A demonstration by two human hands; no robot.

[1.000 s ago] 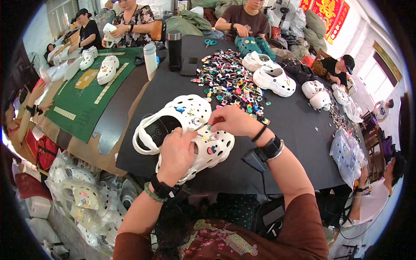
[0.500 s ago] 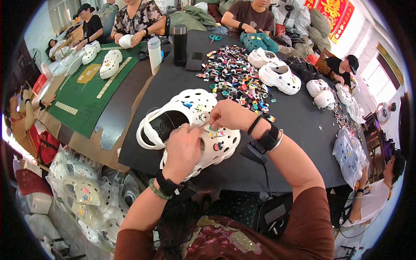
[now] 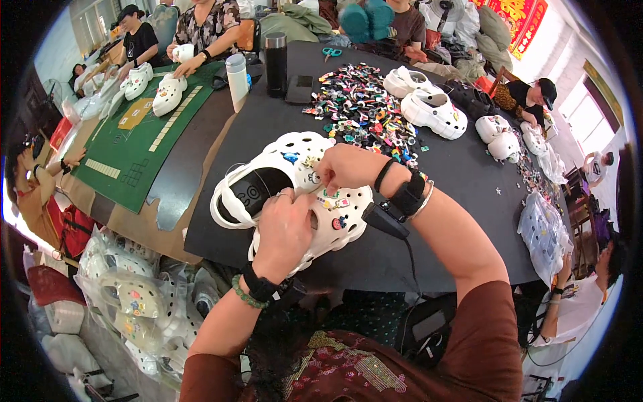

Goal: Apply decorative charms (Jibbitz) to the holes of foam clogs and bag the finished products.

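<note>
White perforated foam clogs (image 3: pixel 268 161) lie side by side under the person's two hands

From where I stand, a bracelet of round green beads (image 3: pixel 249 293) circles the person's left wrist. The left hand (image 3: pixel 284 224) is curled round the upper of the nearer clog (image 3: pixel 328 214), with its thumb by the foot opening and its fingers toward the gap between the shoes. The right hand (image 3: pixel 348 167) has its fingertips drawn together in a pinch over the place where the two toes adjoin; I can't tell whether anything sits between them. The pair lies aslant: the heels are off to the left of the left hand, and the toes point away and rightward, beneath the right hand. So the toe end is nearer the right hand, the heel end nearer the left. Small bright moulded charms (image 3: pixel 338 222) dot the uppers close by the right hand.

Just beyond the right hand, a loose multicoloured heap of charms (image 3: pixel 368 107) spreads over the matte dark tabletop (image 3: pixel 455 221). Past that, farther to the hand's right, sit more white clogs (image 3: pixel 435 114). Well away ahead of the left hand stands a tall black cylindrical bottle (image 3: pixel 275 65). At the far side, a co-worker holds up blurred teal clogs (image 3: pixel 365 23).
</note>
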